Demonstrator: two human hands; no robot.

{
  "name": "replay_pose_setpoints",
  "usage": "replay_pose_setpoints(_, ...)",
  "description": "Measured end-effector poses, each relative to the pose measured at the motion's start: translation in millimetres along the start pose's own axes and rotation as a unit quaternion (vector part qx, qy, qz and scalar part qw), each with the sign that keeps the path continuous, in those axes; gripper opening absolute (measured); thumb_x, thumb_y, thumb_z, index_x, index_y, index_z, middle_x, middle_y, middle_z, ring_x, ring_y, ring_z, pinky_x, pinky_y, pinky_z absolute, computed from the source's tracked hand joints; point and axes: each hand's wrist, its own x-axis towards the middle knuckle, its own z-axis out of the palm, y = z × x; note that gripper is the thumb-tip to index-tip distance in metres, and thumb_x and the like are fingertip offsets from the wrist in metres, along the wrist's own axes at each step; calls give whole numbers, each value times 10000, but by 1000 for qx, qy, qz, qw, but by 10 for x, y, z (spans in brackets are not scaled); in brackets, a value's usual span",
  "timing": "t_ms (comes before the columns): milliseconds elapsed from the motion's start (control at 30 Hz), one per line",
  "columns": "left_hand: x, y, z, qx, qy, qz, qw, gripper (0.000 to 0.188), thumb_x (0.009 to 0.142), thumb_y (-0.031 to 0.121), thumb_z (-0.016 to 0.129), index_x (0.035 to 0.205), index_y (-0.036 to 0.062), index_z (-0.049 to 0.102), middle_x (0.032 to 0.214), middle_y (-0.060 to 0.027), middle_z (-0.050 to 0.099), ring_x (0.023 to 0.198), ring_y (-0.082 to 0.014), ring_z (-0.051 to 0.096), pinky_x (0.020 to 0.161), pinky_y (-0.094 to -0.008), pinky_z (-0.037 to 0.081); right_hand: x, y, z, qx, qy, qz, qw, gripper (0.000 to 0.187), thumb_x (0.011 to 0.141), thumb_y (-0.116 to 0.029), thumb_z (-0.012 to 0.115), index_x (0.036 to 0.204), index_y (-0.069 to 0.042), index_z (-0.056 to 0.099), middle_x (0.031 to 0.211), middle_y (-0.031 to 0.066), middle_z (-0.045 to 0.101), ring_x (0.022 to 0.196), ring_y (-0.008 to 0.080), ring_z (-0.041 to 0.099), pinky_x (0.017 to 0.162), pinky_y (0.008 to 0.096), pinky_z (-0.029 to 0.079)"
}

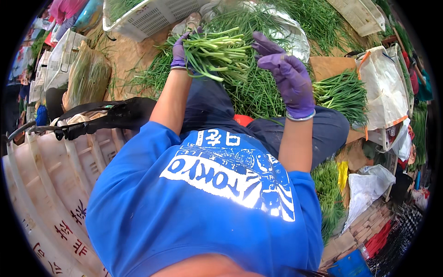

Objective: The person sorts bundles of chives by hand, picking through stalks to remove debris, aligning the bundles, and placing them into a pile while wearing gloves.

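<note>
My left hand (179,51), in a purple glove, is closed around a bunch of green stalks (218,54) whose cut ends point right. My right hand (288,76), also in a purple glove, hovers just right of those cut ends with its fingers half curled; a thin strand may sit between its fingertips, too small to tell. A large loose pile of the same greens (258,90) lies on the ground beyond my knees.
A white slatted crate (147,18) stands at top left, another (360,14) at top right. A white sack (383,87) and a smaller heap of greens (344,92) lie to the right. A pale plastic crate (50,184) sits at my left.
</note>
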Motion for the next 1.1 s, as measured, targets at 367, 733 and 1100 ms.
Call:
replay_pose_setpoints(367, -135, -85, 310, 70, 158, 42, 984, 302, 766, 205, 485, 955, -28, 514, 869, -132, 573, 751, -264, 547, 741, -387, 451, -183, 167, 288, -458, 80, -83, 881, 306, 637, -211, 678, 878, -29, 627, 1206, 171, 410, 1072, 290, 418, 915, 351, 323)
replay_pose_setpoints(733, -106, -4, 300, 70, 145, 100, 982, 298, 782, 194, 465, 960, -35, 533, 924, -142, 576, 788, -260, 549, 754, -390, 450, -215, 430, 441, -213, 186, -162, 945, 149, 691, 17, 609, 828, -39, 624, 1133, 156, 486, 1020, 224, 495, 825, 302, 427)
replay_pose_setpoints(1100, -120, 163, 304, 2, 15, 73, 997, 342, 788, 153, 508, 1069, -39, 470, 992, -127, 555, 881, -248, 539, 799, -361, 444, -368, 455, 121, -251, 194, 42, 947, 239, 714, -212, 670, 830, -13, 607, 958, 116, 584, 881, 168, 551, 795, 255, 400)
